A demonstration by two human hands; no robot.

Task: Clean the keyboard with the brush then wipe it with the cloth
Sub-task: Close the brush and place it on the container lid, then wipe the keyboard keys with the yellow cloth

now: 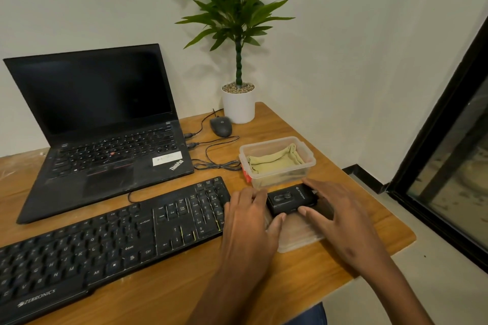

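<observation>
Nearest, the left hand [250, 221] and right hand [340, 216] close from either side on a black cleaning-kit case [290, 199], which lies on a clear lid [298, 237] at the table [184, 285] edge, long axis left to right; each grip pinches one end; the keyboard [113, 235] lies touching the left hand, stretching away leftward; beyond, the cloth [274, 161] sits folded in a clear tub [280, 179]; whether the case holds the brush I cannot tell.
</observation>
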